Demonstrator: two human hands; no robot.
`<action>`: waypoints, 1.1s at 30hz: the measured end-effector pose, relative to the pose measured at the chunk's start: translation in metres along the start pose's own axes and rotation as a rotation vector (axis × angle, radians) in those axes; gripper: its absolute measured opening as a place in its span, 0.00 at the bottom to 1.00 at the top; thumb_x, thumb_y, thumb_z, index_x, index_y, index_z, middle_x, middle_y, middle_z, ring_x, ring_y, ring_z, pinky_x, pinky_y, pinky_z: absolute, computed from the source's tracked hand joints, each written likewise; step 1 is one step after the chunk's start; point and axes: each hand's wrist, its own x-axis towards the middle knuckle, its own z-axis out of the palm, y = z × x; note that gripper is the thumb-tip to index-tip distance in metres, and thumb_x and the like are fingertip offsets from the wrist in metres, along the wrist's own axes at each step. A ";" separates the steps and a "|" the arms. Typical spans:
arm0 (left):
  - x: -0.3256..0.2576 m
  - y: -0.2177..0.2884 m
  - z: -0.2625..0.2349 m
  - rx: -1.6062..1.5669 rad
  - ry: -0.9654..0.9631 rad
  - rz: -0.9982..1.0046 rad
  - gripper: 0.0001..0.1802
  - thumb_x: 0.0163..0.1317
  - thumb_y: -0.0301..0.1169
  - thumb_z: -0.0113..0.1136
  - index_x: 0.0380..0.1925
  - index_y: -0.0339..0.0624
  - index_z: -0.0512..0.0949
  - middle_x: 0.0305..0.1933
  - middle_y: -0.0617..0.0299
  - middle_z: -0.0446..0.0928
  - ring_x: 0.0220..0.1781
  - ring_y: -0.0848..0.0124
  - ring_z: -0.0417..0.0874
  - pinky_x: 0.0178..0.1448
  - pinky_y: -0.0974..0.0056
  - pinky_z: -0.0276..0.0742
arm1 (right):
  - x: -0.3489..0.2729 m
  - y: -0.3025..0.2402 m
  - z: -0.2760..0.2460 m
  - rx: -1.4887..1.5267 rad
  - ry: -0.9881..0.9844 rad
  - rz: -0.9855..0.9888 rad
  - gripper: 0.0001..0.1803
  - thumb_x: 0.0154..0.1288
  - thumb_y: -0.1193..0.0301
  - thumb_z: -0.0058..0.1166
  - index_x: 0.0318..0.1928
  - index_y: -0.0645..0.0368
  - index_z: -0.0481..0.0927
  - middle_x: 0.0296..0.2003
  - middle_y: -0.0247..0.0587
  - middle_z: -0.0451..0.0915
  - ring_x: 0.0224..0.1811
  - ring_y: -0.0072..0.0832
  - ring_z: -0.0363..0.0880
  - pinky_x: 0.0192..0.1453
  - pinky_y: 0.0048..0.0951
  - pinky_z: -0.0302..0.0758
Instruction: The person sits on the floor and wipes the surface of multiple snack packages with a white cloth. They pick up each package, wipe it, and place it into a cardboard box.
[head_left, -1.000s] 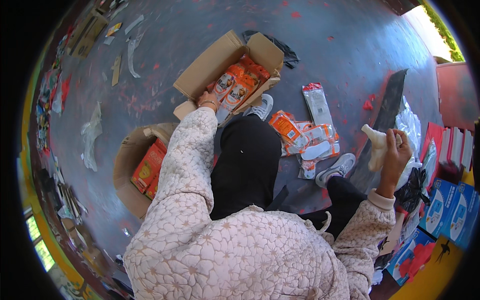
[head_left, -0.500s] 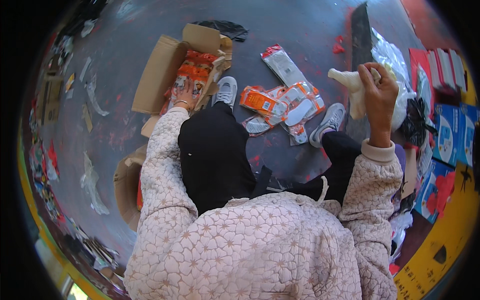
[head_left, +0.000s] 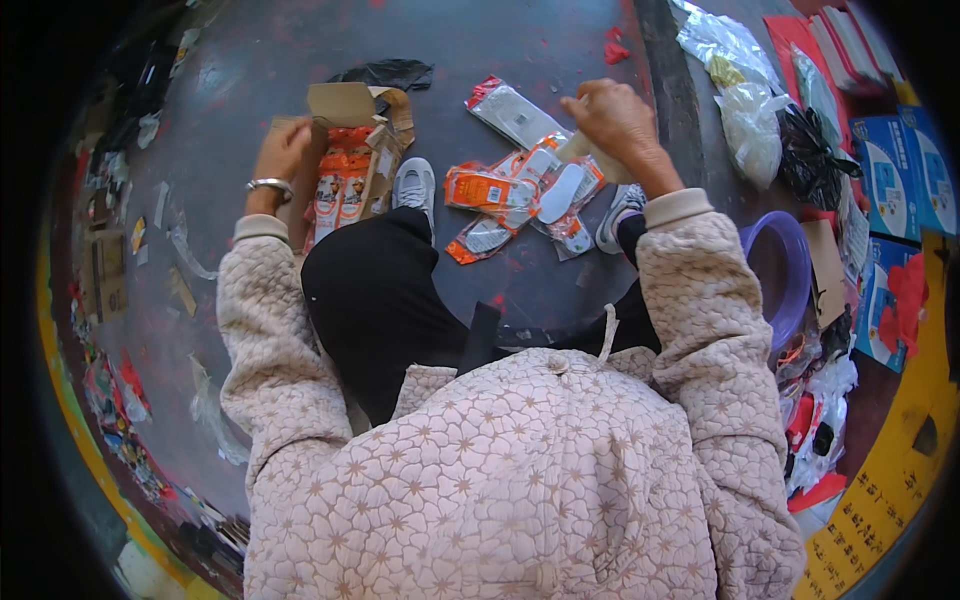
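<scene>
My left hand [head_left: 283, 155] is closed at the left flap of an open cardboard box [head_left: 385, 165], its fingers curled over the flap's edge. Orange and white packets [head_left: 340, 180] lie inside the box. Over the floor in front of me, my right hand [head_left: 615, 120] is closed on a cream, soft-looking cloth piece [head_left: 592, 152], partly covered by the hand; its exact kind is unclear. Below that hand is a loose pile of insole packets [head_left: 490, 192] in clear and orange wrapping, with a pale insole [head_left: 560, 195] on top. A longer clear packet [head_left: 515, 112] lies behind them.
My shoes [head_left: 413, 188] flank the packets. A black plastic sheet [head_left: 385, 73] lies behind the box. To the right are clear plastic bags [head_left: 750, 125], a black bag [head_left: 815, 140], a purple basin [head_left: 790, 275] and blue boxes [head_left: 885, 175]. Scraps litter the left side.
My left hand has come off the orange packets in the box and risen to its left flap. The right hand has swung left over the insole packets with the cream cloth piece. The view has shifted.
</scene>
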 end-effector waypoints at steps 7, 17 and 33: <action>-0.089 0.269 0.023 -0.206 -0.107 0.311 0.12 0.62 0.28 0.49 0.43 0.38 0.75 0.39 0.59 0.78 0.41 0.73 0.78 0.44 0.72 0.72 | -0.010 0.031 0.103 -0.122 -0.220 -0.121 0.11 0.50 0.69 0.49 0.30 0.62 0.81 0.31 0.55 0.79 0.35 0.49 0.79 0.40 0.43 0.75; -0.120 0.240 0.175 0.504 -1.265 0.333 0.27 0.60 0.54 0.43 0.51 0.48 0.69 0.42 0.50 0.77 0.44 0.55 0.79 0.44 0.53 0.73 | -0.021 0.076 0.190 -0.104 -0.266 -0.045 0.11 0.51 0.68 0.47 0.31 0.62 0.79 0.31 0.54 0.79 0.33 0.45 0.80 0.36 0.43 0.75; -0.120 0.221 0.161 0.674 -0.867 0.281 0.27 0.55 0.42 0.56 0.53 0.42 0.66 0.43 0.58 0.72 0.44 0.65 0.73 0.43 0.61 0.67 | -0.041 0.071 0.307 -0.315 -0.131 -0.349 0.18 0.51 0.71 0.50 0.41 0.72 0.69 0.26 0.47 0.81 0.30 0.34 0.82 0.30 0.32 0.76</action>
